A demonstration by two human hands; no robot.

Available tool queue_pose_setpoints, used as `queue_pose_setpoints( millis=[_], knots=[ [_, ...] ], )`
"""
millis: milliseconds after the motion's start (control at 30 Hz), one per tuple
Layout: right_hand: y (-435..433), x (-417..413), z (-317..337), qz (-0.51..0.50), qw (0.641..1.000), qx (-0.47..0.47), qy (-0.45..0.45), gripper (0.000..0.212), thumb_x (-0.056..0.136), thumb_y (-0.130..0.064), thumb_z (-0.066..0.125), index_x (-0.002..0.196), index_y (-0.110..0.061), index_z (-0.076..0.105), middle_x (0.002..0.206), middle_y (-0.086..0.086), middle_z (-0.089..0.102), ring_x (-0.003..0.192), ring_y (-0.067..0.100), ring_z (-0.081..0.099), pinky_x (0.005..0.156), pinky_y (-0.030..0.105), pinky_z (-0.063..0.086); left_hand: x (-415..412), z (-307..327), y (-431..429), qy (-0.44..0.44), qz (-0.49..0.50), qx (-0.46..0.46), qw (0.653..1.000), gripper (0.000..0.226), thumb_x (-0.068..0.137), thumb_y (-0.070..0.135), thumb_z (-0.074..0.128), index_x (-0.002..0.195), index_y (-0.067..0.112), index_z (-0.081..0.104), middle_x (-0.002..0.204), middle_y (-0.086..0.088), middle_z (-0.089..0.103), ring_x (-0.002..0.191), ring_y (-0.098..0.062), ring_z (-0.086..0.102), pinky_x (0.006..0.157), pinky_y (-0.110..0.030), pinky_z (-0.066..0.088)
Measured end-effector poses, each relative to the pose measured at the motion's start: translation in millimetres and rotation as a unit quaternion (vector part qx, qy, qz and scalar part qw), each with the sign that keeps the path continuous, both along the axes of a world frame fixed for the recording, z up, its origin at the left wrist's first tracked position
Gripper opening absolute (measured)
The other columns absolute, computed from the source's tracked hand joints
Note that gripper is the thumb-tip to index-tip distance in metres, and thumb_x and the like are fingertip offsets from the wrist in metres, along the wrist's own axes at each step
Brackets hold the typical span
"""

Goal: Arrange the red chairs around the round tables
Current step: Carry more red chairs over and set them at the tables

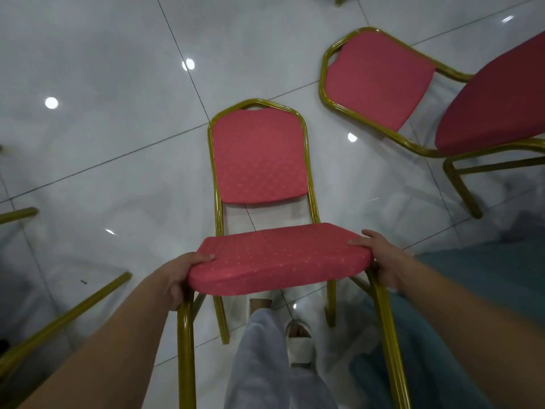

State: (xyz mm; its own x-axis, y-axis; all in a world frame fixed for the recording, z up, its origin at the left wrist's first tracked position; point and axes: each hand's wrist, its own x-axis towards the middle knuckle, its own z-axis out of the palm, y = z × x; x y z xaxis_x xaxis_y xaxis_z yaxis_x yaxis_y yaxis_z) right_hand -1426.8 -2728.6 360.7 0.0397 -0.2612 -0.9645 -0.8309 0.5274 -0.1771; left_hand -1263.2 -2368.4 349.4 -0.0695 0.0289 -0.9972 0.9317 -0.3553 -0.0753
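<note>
**Two hands hold one red chair by its seat**

One red chair (280, 258) is right in the middle, just in front of the person. Its seat is close to the person and its back is on the far side. The frame and legs are gold. The left hand (182, 276) grips the left front corner of the seat. Its thumb lies on top of the red cushion and its fingers curl under it. The right hand (380, 258) grips the right front corner the same way, thumb on top and fingers curled round the edge. I cannot tell if all the chair legs touch the floor (103, 128). The floor is made of big shiny white tiles with bright spots of light on them.

A second red chair (380, 81) is up on the right, near the first one but not touching it. Its back points toward the left and its seat runs off the right edge.

Down the left side are some gold bars (65, 317) that look like chair legs. The rest of them is cut off. Below the held seat, a foot in a white sandal (299, 340) shows, next to a pale trouser leg (265, 373). On the right, beside the right arm, is some blue-green cloth (472, 290). I cannot tell what it belongs to.
</note>
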Motion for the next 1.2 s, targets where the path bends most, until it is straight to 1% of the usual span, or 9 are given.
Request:
queue_pose_setpoints(
  millis=[133, 267, 300, 433, 600, 767, 900, 1067, 1200],
  knots=[
    [-7, 37, 12, -0.013, 0.998, -0.021, -0.049, 0.049, 0.084, -0.016, 0.075, 0.125, -0.025, 0.05, 0.106, 0.008, 0.061, 0.087, 0.023, 0.065, 0.047, 0.024, 0.053, 26, 12, -12, -0.096, 0.089, 0.018, 0.991, 0.027, 0.084, 0.016, 0.073, 0.108, 0.01, 0.063, 0.1, -0.016, 0.069, 0.079, -0.027, 0.069, 0.051, -0.033, 0.058],
    [-18, 106, 41, -0.017, 0.996, -0.046, -0.074, 0.002, 0.088, -0.019, 0.066, 0.087, -0.018, 0.065, 0.067, 0.0, 0.063, 0.055, 0.01, 0.058, 0.044, 0.02, 0.044, 85, 38, -28, -0.17, 0.129, 0.083, 0.973, 0.018, 0.087, 0.024, 0.071, 0.093, 0.01, 0.061, 0.081, -0.009, 0.064, 0.065, -0.018, 0.059, 0.053, -0.031, 0.049],
    [-20, 122, 49, -0.02, 0.996, -0.05, -0.076, 0.009, 0.088, -0.019, 0.067, 0.079, -0.018, 0.065, 0.06, 0.0, 0.062, 0.05, 0.01, 0.058, 0.041, 0.02, 0.043, 100, 47, -30, -0.187, 0.128, 0.084, 0.97, 0.019, 0.087, 0.025, 0.071, 0.094, 0.011, 0.061, 0.08, -0.008, 0.064, 0.066, -0.018, 0.058, 0.054, -0.031, 0.048],
    [-20, 180, 87, -0.028, 0.987, -0.053, -0.149, 0.003, 0.088, -0.018, 0.068, 0.088, -0.02, 0.067, 0.074, 0.001, 0.063, 0.057, 0.011, 0.06, 0.04, 0.018, 0.045, 150, 90, -28, -0.259, 0.15, 0.052, 0.953, 0.019, 0.085, 0.023, 0.073, 0.097, 0.012, 0.065, 0.079, -0.006, 0.066, 0.063, -0.015, 0.062, 0.047, -0.028, 0.05],
    [-8, 202, 108, -0.021, 0.958, -0.055, -0.28, 0.034, 0.084, -0.017, 0.073, 0.115, -0.03, 0.069, 0.109, 0.006, 0.066, 0.089, 0.022, 0.068, 0.053, 0.03, 0.056, 168, 118, -3, -0.372, 0.162, -0.056, 0.912, 0.036, 0.083, 0.017, 0.073, 0.118, 0.022, 0.066, 0.115, -0.008, 0.068, 0.093, -0.027, 0.072, 0.071, -0.04, 0.062],
    [8, 162, 101, 0.005, 0.935, -0.042, -0.352, 0.046, 0.086, -0.013, 0.073, 0.126, -0.034, 0.065, 0.118, 0.004, 0.068, 0.083, 0.019, 0.074, 0.059, 0.031, 0.057, 118, 110, 33, -0.416, 0.179, -0.082, 0.888, 0.033, 0.084, 0.021, 0.073, 0.113, 0.035, 0.069, 0.128, -0.003, 0.064, 0.104, -0.031, 0.069, 0.068, -0.041, 0.06],
    [20, 119, 99, 0.056, 0.94, -0.057, -0.331, 0.052, 0.089, -0.017, 0.071, 0.134, -0.039, 0.058, 0.123, 0.001, 0.066, 0.103, 0.02, 0.071, 0.079, 0.031, 0.06, 61, 104, 51, -0.403, 0.14, -0.08, 0.901, 0.039, 0.088, 0.034, 0.071, 0.124, 0.048, 0.062, 0.136, 0.002, 0.058, 0.114, -0.031, 0.065, 0.088, -0.052, 0.057],
    [42, 93, 98, 0.057, 0.951, -0.155, -0.262, 0.039, 0.091, -0.034, 0.07, 0.128, -0.029, 0.06, 0.115, -0.005, 0.068, 0.084, 0.008, 0.073, 0.064, 0.02, 0.058, 20, 108, 48, -0.447, 0.061, -0.001, 0.893, 0.035, 0.09, 0.047, 0.066, 0.122, 0.057, 0.059, 0.13, 0.011, 0.057, 0.112, -0.023, 0.063, 0.086, -0.045, 0.059],
    [53, 65, 94, 0.123, 0.948, -0.251, -0.154, 0.073, 0.077, -0.069, 0.067, 0.135, -0.026, 0.054, 0.124, 0.001, 0.063, 0.093, 0.015, 0.067, 0.075, 0.032, 0.059, -7, 103, 52, -0.483, -0.02, 0.049, 0.874, 0.043, 0.093, 0.048, 0.061, 0.136, 0.05, 0.051, 0.139, 0.003, 0.053, 0.118, -0.025, 0.059, 0.091, -0.046, 0.056]
  ],
)
